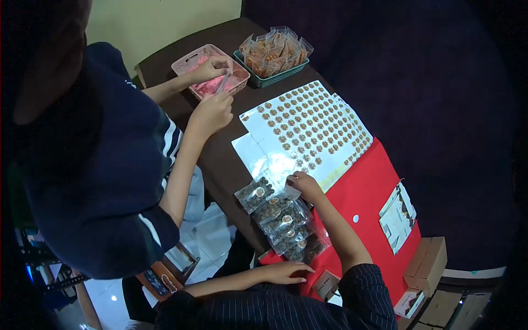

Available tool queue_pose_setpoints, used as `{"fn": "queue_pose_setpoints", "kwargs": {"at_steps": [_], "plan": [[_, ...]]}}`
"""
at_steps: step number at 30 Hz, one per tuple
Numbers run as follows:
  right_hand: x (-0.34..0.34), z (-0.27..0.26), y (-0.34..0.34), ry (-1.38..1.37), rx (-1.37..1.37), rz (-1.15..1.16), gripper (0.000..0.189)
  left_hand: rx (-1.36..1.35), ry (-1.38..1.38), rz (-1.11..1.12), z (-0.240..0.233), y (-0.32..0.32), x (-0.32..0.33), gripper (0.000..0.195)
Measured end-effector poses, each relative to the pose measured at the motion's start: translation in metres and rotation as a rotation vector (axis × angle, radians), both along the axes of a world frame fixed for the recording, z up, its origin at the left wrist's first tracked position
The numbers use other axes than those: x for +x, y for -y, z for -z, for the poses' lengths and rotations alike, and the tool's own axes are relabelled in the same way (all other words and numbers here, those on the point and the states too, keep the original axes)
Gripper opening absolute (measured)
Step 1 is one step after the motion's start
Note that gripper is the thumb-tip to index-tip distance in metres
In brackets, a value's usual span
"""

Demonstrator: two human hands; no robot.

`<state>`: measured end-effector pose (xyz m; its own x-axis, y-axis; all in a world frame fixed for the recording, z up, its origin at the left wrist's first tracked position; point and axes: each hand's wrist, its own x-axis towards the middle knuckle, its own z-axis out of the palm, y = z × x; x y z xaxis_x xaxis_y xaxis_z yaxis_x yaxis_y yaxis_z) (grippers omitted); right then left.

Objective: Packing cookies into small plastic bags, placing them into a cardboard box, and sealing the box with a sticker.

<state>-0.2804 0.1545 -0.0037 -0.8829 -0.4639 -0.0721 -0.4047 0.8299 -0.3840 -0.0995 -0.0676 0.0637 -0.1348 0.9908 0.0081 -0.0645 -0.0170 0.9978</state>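
Note:
My right hand (306,186) is at the lower corner of a white sheet of round brown stickers (307,123), fingers bent over the top of a clear packet; whether they pinch anything is unclear. Below and left of it, clear plastic packets of small dark pieces (286,220) overlap in a slanting row, several bearing a round sticker. My left hand (288,273) lies palm down by the lower end of this row, at the edge of the red cloth (354,194), its fingers spread and holding nothing.
At left a co-worker's hands (212,111) hold a thin strip over a pink basket (181,66). A green basket (280,79) holds packets of orange snacks. On the red side lie a torn white carton piece (398,218), a white disc (355,218) and cardboard boxes (427,264).

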Motion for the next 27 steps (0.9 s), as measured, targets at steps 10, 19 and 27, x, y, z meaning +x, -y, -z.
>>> {"fn": "queue_pose_setpoints", "kwargs": {"at_steps": [10,19,27], "plan": [[0.01,0.015,-0.01,-0.03,0.081,-0.054,0.02,-0.014,-0.341,-0.787,-0.006,-0.018,-0.194,0.025],[0.015,0.018,-0.012,-0.119,0.098,-0.101,0.017,-0.426,-0.87,-0.691,0.072,-0.053,-0.24,0.035],[0.004,-0.006,0.003,0.015,-0.419,0.593,0.016,-0.624,-0.609,-0.59,0.067,-0.054,-0.252,0.066]]}}
